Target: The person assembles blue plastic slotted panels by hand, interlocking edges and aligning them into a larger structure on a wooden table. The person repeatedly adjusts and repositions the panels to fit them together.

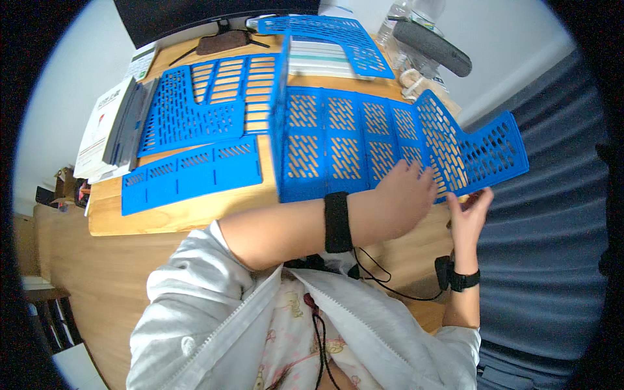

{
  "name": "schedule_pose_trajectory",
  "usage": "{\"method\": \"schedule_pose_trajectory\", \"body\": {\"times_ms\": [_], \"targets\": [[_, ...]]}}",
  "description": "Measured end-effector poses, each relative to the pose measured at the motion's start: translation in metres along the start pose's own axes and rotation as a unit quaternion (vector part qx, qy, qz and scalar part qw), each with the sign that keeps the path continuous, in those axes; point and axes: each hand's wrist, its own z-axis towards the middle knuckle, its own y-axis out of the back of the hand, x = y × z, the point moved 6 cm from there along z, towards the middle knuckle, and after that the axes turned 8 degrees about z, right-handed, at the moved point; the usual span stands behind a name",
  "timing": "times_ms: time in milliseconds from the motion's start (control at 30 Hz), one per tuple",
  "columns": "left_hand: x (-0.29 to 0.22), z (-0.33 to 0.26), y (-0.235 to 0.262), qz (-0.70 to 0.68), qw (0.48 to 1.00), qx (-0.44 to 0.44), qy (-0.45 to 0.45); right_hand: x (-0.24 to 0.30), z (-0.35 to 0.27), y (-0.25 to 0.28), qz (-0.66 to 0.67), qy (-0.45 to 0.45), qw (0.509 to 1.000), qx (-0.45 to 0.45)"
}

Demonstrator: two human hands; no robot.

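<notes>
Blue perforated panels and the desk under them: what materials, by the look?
Blue perforated panels: likely moulded plastic, uniform saturated colour, slight sheen, thin walls with regular slots. Desk: wood or wood-look laminate, warm tan with faint grain; which one the picture cannot settle.

A home office or study is suggested by a light wooden desk [195,218], a dark flat monitor [195,16], stacked paper booklets [104,127] and dark blue curtain [546,227].
</notes>
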Motion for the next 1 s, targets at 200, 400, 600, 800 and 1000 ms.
{"method": "schedule_pose_trajectory", "body": {"times_ms": [200, 400, 600, 800, 1000], "targets": [[0.002, -0.038, 0.083, -0.174, 0.981, -0.015, -0.085, 0.065, -0.011, 0.003, 0.053, 0.204, 0.976, -0.061], [0.033, -0.097, 0.139, -0.302, 0.949, 0.066, -0.061, 0.107, -0.005, -0.048, 0.131, 0.308, 0.942, 0.018], [0.108, -0.164, 0.165, -0.237, 0.958, 0.128, 0.095, 0.125, 0.002, -0.075, 0.164, 0.339, 0.925, 0.045], [0.226, -0.201, 0.137, -0.018, 0.955, 0.098, 0.28, 0.124, 0.004, -0.083, 0.17, 0.324, 0.93, 0.043], [0.271, -0.204, 0.07, 0.009, 0.946, 0.198, 0.255, 0.124, 0.009, -0.095, 0.191, 0.311, 0.93, 0.041]]}}
